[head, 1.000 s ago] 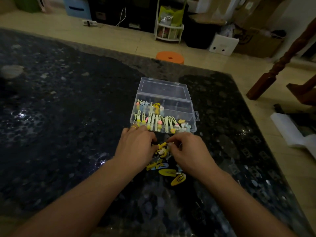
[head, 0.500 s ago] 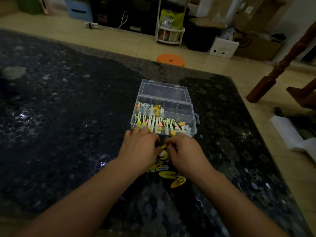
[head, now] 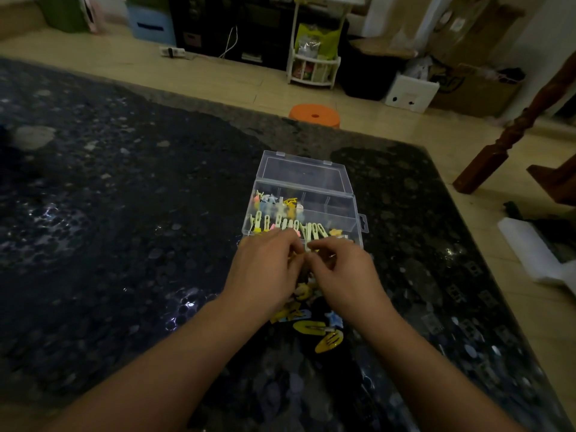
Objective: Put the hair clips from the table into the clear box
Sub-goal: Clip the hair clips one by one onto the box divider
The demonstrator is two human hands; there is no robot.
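Both hands meet at the near edge of the clear box [head: 304, 210] on the dark tabletop [head: 124, 244]. The left hand [head: 265, 272] and right hand [head: 344, 275], fingers curled, seem to pinch a pale clip between them (blurred, uncertain). The box lies just ahead; loose hair clips [head: 318, 333] lie behind, toward the wrists.

Clear glossy plastic box [head: 338, 199] on a polished, speckled stone table [head: 124, 229]
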